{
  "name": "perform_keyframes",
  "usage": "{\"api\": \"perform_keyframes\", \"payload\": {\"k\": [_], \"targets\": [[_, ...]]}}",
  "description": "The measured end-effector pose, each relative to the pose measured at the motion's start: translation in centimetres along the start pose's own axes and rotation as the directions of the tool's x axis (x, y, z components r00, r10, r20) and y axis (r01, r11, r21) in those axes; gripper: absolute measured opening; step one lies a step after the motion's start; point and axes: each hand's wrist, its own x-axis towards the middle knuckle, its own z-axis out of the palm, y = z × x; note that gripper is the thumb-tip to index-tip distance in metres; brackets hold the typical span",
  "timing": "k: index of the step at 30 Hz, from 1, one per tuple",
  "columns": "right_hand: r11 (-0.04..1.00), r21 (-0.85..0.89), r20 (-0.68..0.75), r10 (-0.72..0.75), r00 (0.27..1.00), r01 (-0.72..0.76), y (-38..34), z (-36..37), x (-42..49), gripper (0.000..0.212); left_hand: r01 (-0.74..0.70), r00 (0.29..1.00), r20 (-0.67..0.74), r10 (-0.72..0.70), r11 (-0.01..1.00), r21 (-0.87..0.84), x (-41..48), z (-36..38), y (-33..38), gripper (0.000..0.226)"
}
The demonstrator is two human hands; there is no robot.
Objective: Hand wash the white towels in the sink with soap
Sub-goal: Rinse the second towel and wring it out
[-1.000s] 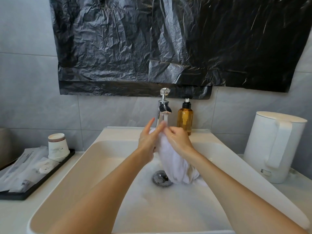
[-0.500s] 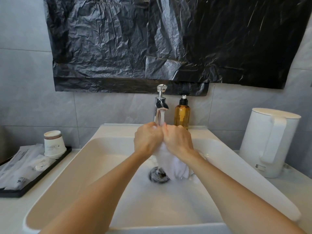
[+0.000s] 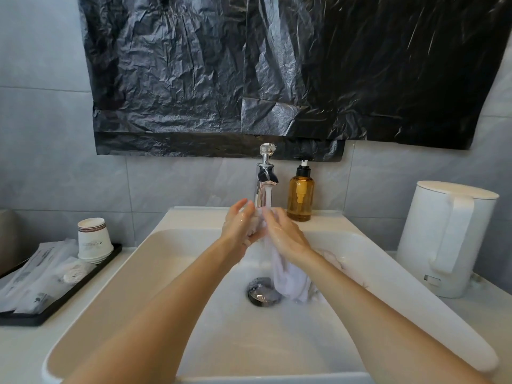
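Running from the chrome tap [image 3: 264, 181], water falls onto both hands, which hide the top of the white towel [image 3: 288, 281]. An amber soap bottle [image 3: 300, 195] stands just right of the tap, a white kettle [image 3: 443, 239] further right, and a black tray [image 3: 55, 303] with paper cups [image 3: 94, 239] to the left. The left hand [image 3: 239, 225] presses the bunched cloth with nearly straight fingers, while the right hand [image 3: 285, 236] curls over it and holds it. The towel hangs upright, long axis vertical, with its lower end on the sink [image 3: 124, 273] floor beside the drain [image 3: 261, 292].
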Motion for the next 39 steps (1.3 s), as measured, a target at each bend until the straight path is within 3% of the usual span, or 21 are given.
{"api": "perform_keyframes", "payload": {"k": [3, 6, 9, 11, 15, 18, 20, 23, 26, 29, 31, 35, 37, 39], "targets": [[1.000, 0.009, -0.097, 0.029, 0.995, -0.029, -0.1, 0.1, -0.3, 0.045, -0.048, 0.995, 0.100, 0.028, 0.978, 0.205, -0.4, 0.7, -0.5, 0.039], [0.998, -0.063, -0.224, -0.039, 0.974, 0.025, -0.6, -0.1, -0.3, 0.038, -0.164, 0.986, 0.086, 0.143, 0.929, 0.333, -0.7, 1.3, -0.6, 0.031], [0.985, -0.168, -0.265, -0.066, 0.962, 0.021, -0.7, -0.1, -0.2, 0.039, -0.332, 0.933, 0.055, 0.356, 0.789, 0.518, -0.7, 1.4, -0.9, 0.033], [0.980, -0.197, -0.255, -0.065, 0.965, 0.014, -0.9, 0.0, 0.0, 0.039, -0.371, 0.894, 0.051, 0.445, 0.671, 0.642, -0.5, 1.2, -1.1, 0.032], [0.874, -0.465, -0.160, -0.241, 0.957, 0.142, -1.0, -0.1, -0.3, 0.040, -0.354, 0.891, 0.109, 0.441, 0.524, 0.775, -0.4, 0.4, -0.9, 0.038], [0.828, -0.509, -0.117, -0.337, 0.934, 0.235, -0.7, -0.6, -0.6, 0.048, -0.305, 0.922, 0.143, 0.361, 0.447, 0.841, -0.4, 0.2, -0.5, 0.043], [0.833, -0.503, -0.083, -0.313, 0.946, 0.231, -0.7, -1.0, -0.6, 0.051, -0.248, 0.958, 0.130, 0.255, 0.509, 0.824, -0.2, 0.1, -0.1, 0.048], [0.900, -0.407, -0.061, -0.196, 0.979, 0.155, -0.3, -1.7, -0.3, 0.043, -0.155, 0.978, 0.207, 0.021, 0.734, 0.661, 0.6, -1.0, -0.1, 0.066], [0.996, -0.069, -0.107, -0.060, 0.992, 0.053, 0.3, -2.7, 0.7, 0.039, 0.001, 0.920, 0.338, -0.200, 0.862, 0.507, 0.5, -1.4, -0.4, 0.081], [0.957, 0.292, -0.054, 0.017, 0.998, -0.001, -0.5, -2.9, 1.3, 0.050, -0.034, 0.963, 0.260, -0.065, 0.933, 0.360, 0.6, -1.0, -0.3, 0.050], [0.932, 0.362, -0.004, 0.012, 1.000, -0.010, -0.5, -2.9, 1.3, 0.057, -0.045, 0.995, 0.094, 0.018, 0.956, 0.290, 1.4, -1.2, -0.2, 0.029], [0.968, 0.248, 0.294, -0.033, 0.955, -0.043, 1.4, -3.6, 1.2, 0.054, -0.032, 0.990, -0.137, 0.046, 0.994, 0.108, 2.1, -2.1, 1.1, 0.029], [0.997, -0.053, 0.461, 0.078, 0.884, -0.060, 2.3, -3.5, 1.1, 0.084, -0.065, 0.979, -0.192, 0.075, 0.996, 0.059, 2.2, -2.5, 1.9, 0.027], [0.954, -0.288, 0.567, 0.243, 0.787, -0.086, 3.3, -3.5, 1.7, 0.113, -0.086, 0.962, -0.261, 0.083, 0.996, 0.001, 2.1, -2.7, 2.4, 0.022]]}}
